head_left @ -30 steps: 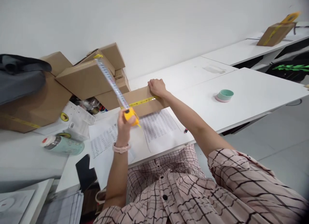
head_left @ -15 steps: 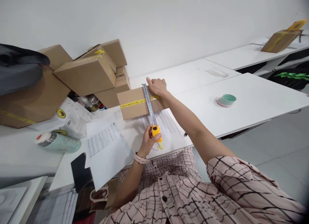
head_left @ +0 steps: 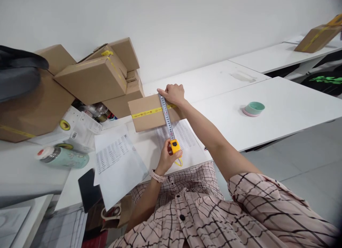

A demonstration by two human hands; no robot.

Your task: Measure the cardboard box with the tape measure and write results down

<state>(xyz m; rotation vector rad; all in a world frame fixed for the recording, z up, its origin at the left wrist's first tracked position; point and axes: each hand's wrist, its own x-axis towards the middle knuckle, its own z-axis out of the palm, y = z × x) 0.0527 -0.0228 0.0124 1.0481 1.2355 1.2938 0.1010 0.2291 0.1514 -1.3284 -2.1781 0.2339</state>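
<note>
A small cardboard box with a yellow tape band lies before me on the desk, partly over a printed sheet. My left hand is closed around the yellow case of a tape measure, short of the box's near edge. The metal blade runs out across the top of the box to its far edge. There my right hand has its thumb pressed on the blade's end, fingers curled over the box's far right corner. The blade's hook is hidden under the thumb.
Cardboard boxes are stacked at the left back. A mint flask, a white carton and printed papers are at the left. A green bowl stands on the right desk; another taped box sits far right.
My right thumb has come down onto the blade's end, which showed uncovered before. The tape case in my left hand has shifted slightly to the right. The view has turned a little.
</note>
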